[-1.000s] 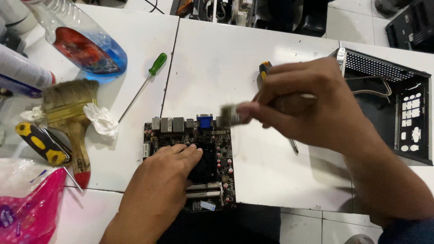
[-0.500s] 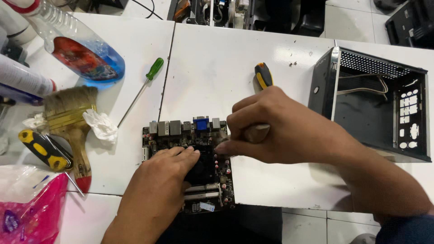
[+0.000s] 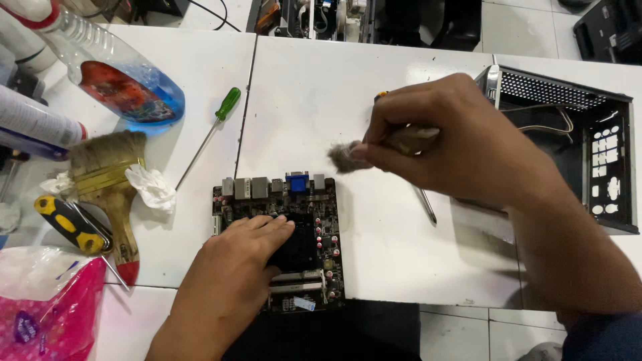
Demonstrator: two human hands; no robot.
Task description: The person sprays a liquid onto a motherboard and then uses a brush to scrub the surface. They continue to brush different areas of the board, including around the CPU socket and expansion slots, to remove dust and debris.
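A small circuit board (image 3: 281, 241) is laid flat on the white worktop (image 3: 388, 247), near its front edge, with the row of ports turned away from the person. The left hand (image 3: 234, 274) is pressed on the board, the fingers (image 3: 271, 227) stretched out flat over the dark square part in the middle; nothing is gripped by them.

A small brush (image 3: 374, 150) is held by the right hand (image 3: 455, 147), with the fingers closed around its handle. The grey bristles are blurred and are seen just above the far right corner of the board; whether they touch it cannot be told.

A thin metal shaft (image 3: 426, 204) is seen on the worktop below the right hand. An open black computer case (image 3: 588, 147) is placed to the right. On the left, a green screwdriver (image 3: 207, 134), a wide paint brush (image 3: 110, 187), a crumpled white tissue (image 3: 152, 187), a yellow-black tool (image 3: 67, 224) and a plastic bottle with blue liquid (image 3: 120, 80) are found.
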